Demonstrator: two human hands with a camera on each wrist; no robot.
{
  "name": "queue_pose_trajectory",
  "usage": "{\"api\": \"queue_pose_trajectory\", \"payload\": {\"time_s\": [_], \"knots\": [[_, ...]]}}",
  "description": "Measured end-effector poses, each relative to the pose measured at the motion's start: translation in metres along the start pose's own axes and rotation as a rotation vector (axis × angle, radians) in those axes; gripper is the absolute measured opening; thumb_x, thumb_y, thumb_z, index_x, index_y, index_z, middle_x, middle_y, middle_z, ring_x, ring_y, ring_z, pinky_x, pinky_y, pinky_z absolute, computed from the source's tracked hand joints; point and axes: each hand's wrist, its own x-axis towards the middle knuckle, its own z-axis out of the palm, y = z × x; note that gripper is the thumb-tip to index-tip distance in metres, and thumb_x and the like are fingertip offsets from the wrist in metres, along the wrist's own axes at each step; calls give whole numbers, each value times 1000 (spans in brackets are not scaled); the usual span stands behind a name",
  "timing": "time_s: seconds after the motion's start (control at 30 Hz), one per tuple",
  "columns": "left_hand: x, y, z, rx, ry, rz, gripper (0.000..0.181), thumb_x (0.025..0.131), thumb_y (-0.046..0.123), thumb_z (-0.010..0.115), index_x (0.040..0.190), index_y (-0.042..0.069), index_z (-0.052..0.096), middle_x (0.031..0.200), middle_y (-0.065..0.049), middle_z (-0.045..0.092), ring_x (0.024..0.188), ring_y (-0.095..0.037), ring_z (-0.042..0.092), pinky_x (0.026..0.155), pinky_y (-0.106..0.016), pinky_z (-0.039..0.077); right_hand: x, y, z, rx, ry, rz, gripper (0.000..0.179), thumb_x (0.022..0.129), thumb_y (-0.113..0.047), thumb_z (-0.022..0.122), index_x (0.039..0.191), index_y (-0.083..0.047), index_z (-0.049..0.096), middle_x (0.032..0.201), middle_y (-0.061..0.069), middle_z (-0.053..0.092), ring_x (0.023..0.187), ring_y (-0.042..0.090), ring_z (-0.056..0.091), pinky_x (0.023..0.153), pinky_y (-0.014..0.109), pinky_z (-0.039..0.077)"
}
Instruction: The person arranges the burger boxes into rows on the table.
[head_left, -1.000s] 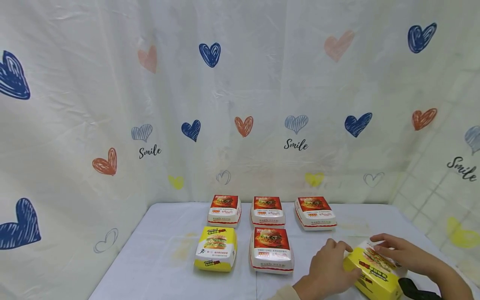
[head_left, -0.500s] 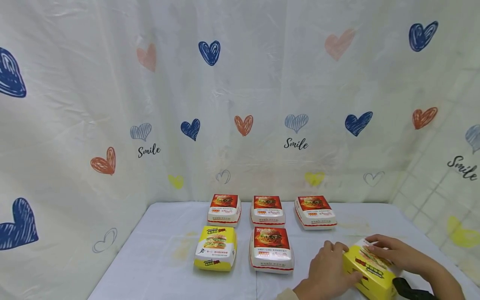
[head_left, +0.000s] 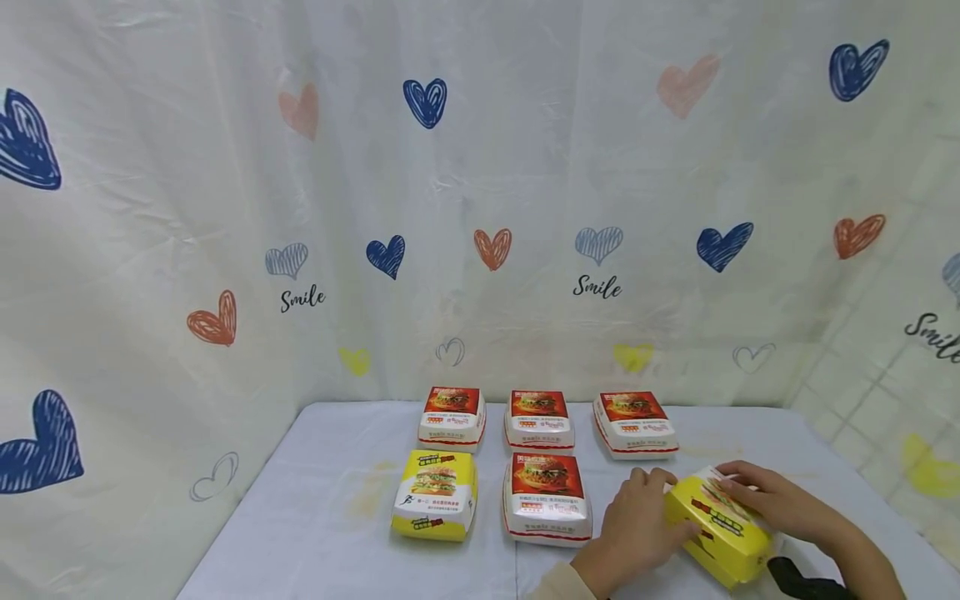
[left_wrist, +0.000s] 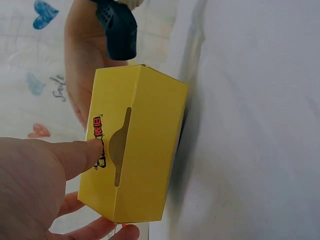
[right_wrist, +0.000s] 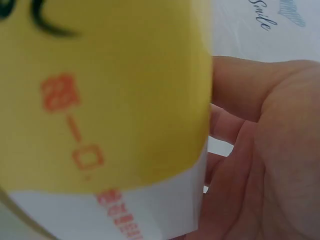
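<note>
A yellow and white burger box (head_left: 720,533), closed and set at an angle, is between my two hands at the right front of the table. My left hand (head_left: 633,523) grips its left side; the left wrist view shows the thumb on the yellow box face beside a slotted tab (left_wrist: 120,145), other fingers round the end. From the far right side my right hand (head_left: 780,500) holds the same box. Close up in the right wrist view, the box's printed side (right_wrist: 125,130) covers part of the right hand (right_wrist: 280,140). Whether the box touches the table cannot be told.
Left of the hands stand another yellow burger box (head_left: 433,498) and a red and white one (head_left: 546,500). Behind them is a row of red and white boxes (head_left: 538,421) on the white tablecloth (head_left: 315,517). A heart-printed curtain (head_left: 525,183) hangs behind the table.
Both hands and the burger box between them have shifted left and slightly farther from the front edge. The other boxes stay where they were; the head view has turned a little.
</note>
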Motion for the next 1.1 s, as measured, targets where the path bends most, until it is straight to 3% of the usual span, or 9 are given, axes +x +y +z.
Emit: {"api": "queue_pose_trajectory", "payload": {"time_s": [0.33,0.5,0.63,0.83,1.1], "knots": [[1,-2,-10,-3,37,-13,46,86,49,79,124,39,57,109,13,53,94,-1,52,71,-23,46,3,-4,2,7,0,23,53,109,-38,47,141,4,50,128,25,62,111,32,60,86,48,53],[1,0,-11,-46,18,-68,43,87,47,78,123,39,57,114,12,51,101,-3,49,74,-25,48,4,-5,3,-3,1,41,60,108,-41,47,144,7,46,129,31,59,115,39,59,87,53,54],[0,1,-9,-57,46,-100,39,88,42,78,122,39,57,118,10,47,104,-4,46,76,-25,49,5,-5,5,-9,-1,47,66,108,-43,46,148,9,40,133,38,54,118,45,58,89,57,53],[-2,0,-9,-40,79,-95,24,92,37,75,107,35,58,107,12,43,95,-2,40,71,-22,44,6,-5,7,-7,-5,25,68,109,-42,44,152,9,33,136,40,52,122,50,54,90,61,50],[-1,0,-12,-32,56,-86,19,94,37,74,102,32,57,92,14,50,81,-1,44,68,-22,43,6,-5,7,-1,-11,57,72,107,-46,46,156,4,29,135,37,53,121,47,55,89,61,49]]}}
